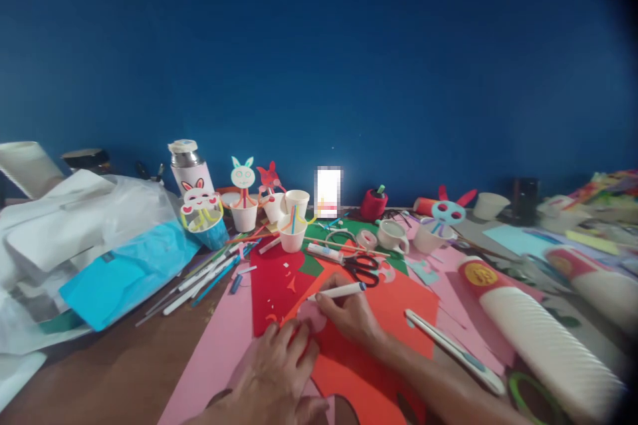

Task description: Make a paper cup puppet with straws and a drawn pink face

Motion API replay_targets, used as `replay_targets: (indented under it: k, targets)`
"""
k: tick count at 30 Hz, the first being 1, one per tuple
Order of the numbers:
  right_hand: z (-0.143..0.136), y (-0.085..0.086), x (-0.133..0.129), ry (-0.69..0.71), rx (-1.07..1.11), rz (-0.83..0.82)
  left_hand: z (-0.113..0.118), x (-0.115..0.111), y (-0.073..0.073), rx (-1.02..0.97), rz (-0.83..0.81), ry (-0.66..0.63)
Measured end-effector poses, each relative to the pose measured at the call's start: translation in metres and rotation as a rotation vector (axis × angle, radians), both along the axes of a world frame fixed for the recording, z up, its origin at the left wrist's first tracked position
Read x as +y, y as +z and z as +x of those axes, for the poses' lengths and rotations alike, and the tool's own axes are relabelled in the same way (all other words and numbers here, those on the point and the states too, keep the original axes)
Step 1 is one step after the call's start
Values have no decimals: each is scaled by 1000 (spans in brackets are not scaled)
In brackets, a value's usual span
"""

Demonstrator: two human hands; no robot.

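Note:
My right hand [349, 312] is closed around a white marker [343, 291] with a dark blue end. Its tip is over a small pink paper cutout [312, 317] lying on orange paper [389, 358]. My left hand [279, 365] rests flat, fingers a little spread, with the fingertips at the cutout's near edge. Part of the cutout is hidden by both hands. Red paper [272, 279] with scraps on it lies just beyond my left hand. Black-handled scissors [361, 270] and a glue stick [323, 252] sit beyond my right hand.
White paper cups [244, 216] carrying animal-face cutouts stand along the back. At right lie a white utility knife [453, 352] and a ribbed white roll [543, 339]. Several markers [199, 285], a blue sheet [132, 279] and a plastic bag [134, 212] fill the left side.

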State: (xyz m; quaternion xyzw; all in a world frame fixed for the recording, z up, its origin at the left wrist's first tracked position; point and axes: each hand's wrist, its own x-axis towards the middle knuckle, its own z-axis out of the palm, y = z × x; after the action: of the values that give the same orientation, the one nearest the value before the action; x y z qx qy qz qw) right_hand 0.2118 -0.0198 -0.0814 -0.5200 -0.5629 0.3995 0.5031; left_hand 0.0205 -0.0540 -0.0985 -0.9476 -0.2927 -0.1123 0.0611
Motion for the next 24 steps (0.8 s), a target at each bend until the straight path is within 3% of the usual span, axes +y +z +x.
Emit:
replay_targets:
  k: [8, 17, 24]
  targets:
    - [3, 2, -5, 50, -25, 4, -1, -2, 16, 50, -1, -67]
    - [3, -7, -3, 44, -81, -14, 2, -4, 48, 112, -150, -57]
    - [3, -3, -3, 54, -88, -15, 4, -5, 52, 138, -149, -47]
